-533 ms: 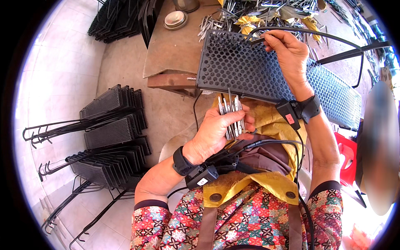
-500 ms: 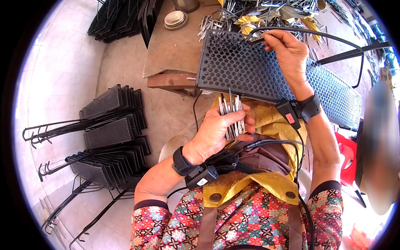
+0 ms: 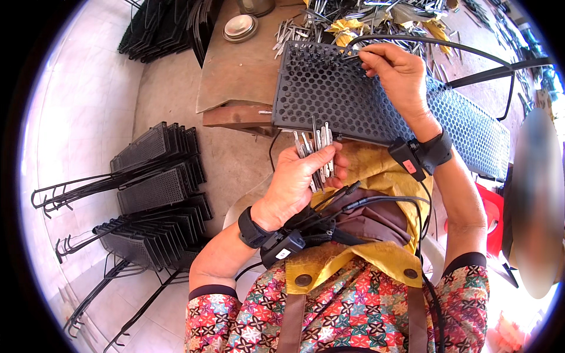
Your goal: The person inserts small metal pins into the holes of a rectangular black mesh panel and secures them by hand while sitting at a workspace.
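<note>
My left hand (image 3: 289, 185) is closed around a bunch of slim silver metal strips (image 3: 321, 146), their ends fanned out above the thumb. It is just in front of the near edge of a long black perforated rack (image 3: 329, 97). Over the far side of that rack, my right hand (image 3: 399, 79) pinches one thin metal strip (image 3: 352, 56) between thumb and fingertips. The strip's tip is at the holes near the far edge; whether it sits in a hole I cannot tell. Dark pieces stand in several holes beside it.
A pile of loose metal strips (image 3: 382, 17) with yellow scraps lies behind the rack. The wooden table (image 3: 235, 76) bears a round lidded tin (image 3: 240, 27). Stacked black racks (image 3: 150, 194) with long hooked rods stand at left. A red stool (image 3: 489, 217) is at right.
My left hand has shifted slightly left and up with the bunch. My right hand has moved a little left, and the strip's tip is now nearer the rack's far edge.
</note>
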`<control>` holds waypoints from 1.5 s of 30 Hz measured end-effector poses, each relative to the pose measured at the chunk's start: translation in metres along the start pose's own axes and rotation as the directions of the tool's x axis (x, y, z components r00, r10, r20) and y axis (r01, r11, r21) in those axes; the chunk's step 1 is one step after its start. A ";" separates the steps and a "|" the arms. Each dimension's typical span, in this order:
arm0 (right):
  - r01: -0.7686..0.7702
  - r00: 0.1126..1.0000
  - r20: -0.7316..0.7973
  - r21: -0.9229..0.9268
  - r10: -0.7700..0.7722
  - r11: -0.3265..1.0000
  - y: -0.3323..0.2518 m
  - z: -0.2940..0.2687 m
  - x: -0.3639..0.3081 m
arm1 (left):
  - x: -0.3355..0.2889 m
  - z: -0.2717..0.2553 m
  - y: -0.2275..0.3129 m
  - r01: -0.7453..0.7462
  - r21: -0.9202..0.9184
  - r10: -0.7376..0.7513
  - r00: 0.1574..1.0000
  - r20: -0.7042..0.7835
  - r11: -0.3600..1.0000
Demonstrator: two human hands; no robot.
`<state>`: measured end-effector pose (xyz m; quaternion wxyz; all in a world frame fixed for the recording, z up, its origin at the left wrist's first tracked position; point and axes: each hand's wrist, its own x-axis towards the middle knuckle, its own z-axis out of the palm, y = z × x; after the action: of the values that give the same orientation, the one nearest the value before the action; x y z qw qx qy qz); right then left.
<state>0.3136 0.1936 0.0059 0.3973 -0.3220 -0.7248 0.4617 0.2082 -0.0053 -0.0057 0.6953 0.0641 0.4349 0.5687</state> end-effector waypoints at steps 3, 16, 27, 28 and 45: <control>0.244 0.969 0.035 -0.287 -0.244 0.926 -0.009 0.002 0.005 | 0.001 -0.002 0.000 -0.004 0.006 0.004 1.000 0.000 1.000; 0.581 0.807 0.425 -0.450 -0.409 0.678 -0.022 0.008 0.043 | 0.000 0.003 0.000 -0.049 0.029 0.048 0.998 0.050 0.998; 0.452 0.891 0.270 -0.594 -0.364 0.666 -0.009 0.012 0.011 | -0.002 0.002 0.001 -0.106 0.049 0.103 0.992 0.074 0.993; 0.436 0.899 0.257 -0.602 -0.355 0.669 -0.014 0.011 0.004 | -0.002 0.002 0.001 -0.107 0.051 0.104 0.992 0.071 0.993; -0.442 0.854 0.374 0.152 0.362 0.884 -0.058 0.016 -0.067 | -0.009 0.012 0.011 -0.207 0.092 0.195 0.973 0.123 0.974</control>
<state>0.3254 0.1103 0.0364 0.1971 -0.3354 -0.6385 0.6640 0.2085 -0.0050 0.0126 0.6533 0.1764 0.4151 0.6082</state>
